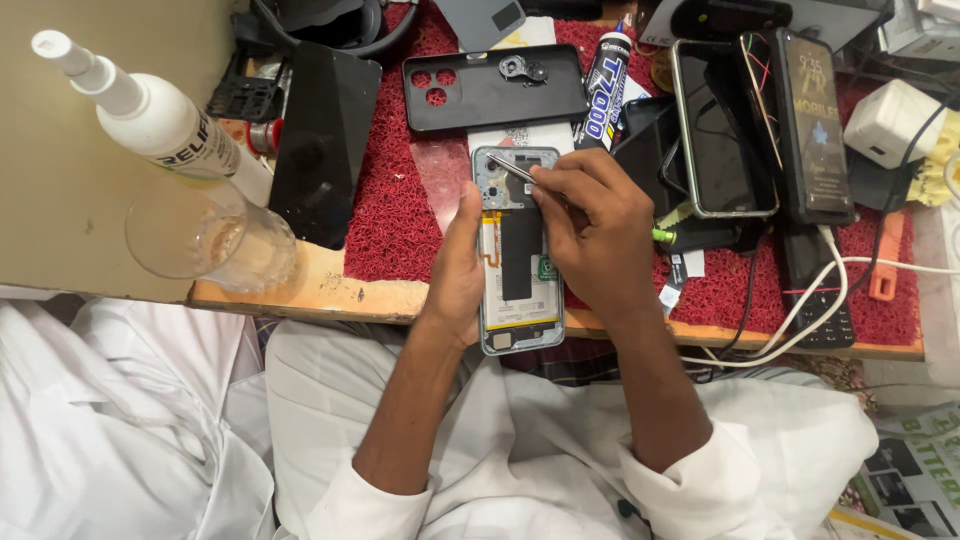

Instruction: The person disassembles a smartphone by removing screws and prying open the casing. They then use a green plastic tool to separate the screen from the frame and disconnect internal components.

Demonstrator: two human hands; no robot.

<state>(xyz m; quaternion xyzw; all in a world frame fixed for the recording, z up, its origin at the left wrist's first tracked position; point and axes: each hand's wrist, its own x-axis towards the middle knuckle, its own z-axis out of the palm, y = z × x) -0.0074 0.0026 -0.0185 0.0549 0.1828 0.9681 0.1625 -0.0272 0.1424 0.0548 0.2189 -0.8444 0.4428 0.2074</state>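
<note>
An opened phone (518, 290) lies back-up over the front edge of the red mat (395, 215), its black battery and circuit board exposed. My left hand (457, 270) grips the phone's left side and steadies it. My right hand (598, 235) pinches metal tweezers (513, 168) whose tips rest on the upper part of the phone, near the camera area. A black phone back cover (495, 90) with camera holes lies just beyond the phone.
A glass tumbler (210, 240) and a white nozzle bottle (150, 110) stand at the left. A black wedge-shaped stand (320, 140) sits beside them. A glue tube (605, 85), several phones (725, 130), a white charger (890, 120) and cables (800, 320) crowd the right.
</note>
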